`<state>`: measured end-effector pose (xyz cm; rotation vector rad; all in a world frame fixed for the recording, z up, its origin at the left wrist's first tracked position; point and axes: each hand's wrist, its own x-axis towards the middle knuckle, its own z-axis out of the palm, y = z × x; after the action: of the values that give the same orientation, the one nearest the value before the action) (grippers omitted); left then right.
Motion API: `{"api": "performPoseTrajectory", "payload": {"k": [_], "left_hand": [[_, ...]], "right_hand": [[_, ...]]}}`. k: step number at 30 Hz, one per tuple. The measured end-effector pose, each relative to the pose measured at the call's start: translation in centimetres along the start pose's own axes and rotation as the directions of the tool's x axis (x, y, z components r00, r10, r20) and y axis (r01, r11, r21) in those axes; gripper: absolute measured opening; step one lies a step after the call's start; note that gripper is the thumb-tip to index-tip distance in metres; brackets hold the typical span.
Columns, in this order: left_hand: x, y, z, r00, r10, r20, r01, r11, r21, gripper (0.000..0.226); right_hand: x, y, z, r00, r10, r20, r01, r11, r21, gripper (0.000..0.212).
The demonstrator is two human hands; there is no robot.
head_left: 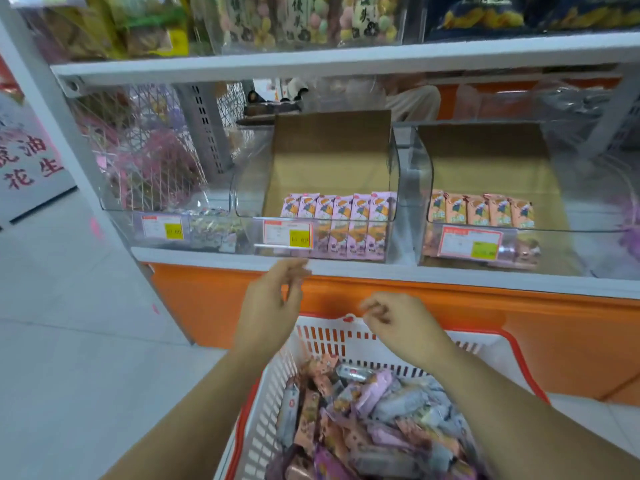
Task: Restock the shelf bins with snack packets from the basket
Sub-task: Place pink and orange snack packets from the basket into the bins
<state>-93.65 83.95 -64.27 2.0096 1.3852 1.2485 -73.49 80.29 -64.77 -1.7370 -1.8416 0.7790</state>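
Not much we can read here. At 9 o'clock the white sign [33, 161] has red characters; we make out 油 and 花生. Dead centre, the price tag [288, 233] on the middle bin [393, 174] looks like 15.80, though it's fuzzy. The left tag [162, 227] and right tag [471, 241] are too blurry, and so is the vertical lettering on the candy bags [301, 15] at 12 o'clock.

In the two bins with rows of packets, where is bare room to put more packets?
Middle bin: bare cardboard behind the purple packets and a gap left of them, behind the price tag. Right bin: bare cardboard behind and right of the orange packets. Crowded: both front rows and the basket.
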Motion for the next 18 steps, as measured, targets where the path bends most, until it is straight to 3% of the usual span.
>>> {"api": "performPoseTrajectory", "payload": {"k": [4,7,10,18], "left_hand": [[-6.4,-5.1,1.3,0.968,-0.188,0.167,0.167,0.977,0.133,0.033],[-8.8,-8.5,1.4,0.932,-0.272,0.241,0.189,0.929,0.318,0.038],[-9.9,-10.2,1.8,0.89,-0.347,0.296,0.218,0.894,0.392,0.042],[-10.6,-11.1,2.7,0.903,-0.36,0.236,0.253,0.887,0.387,0.039]], "right_hand": [[-1.5,4.3,2.9,0.97,0.189,0.151,-0.178,0.981,-0.08,0.026],[-2.5,6.7,5.9,0.936,0.261,0.237,-0.232,0.962,-0.141,0.027],[-2.5,8.4,8.1,0.9,0.31,0.307,-0.268,0.948,-0.171,0.036],[1.4,11.6,9.9,0.862,0.45,0.233,-0.403,0.887,-0.224,0.053]]}}
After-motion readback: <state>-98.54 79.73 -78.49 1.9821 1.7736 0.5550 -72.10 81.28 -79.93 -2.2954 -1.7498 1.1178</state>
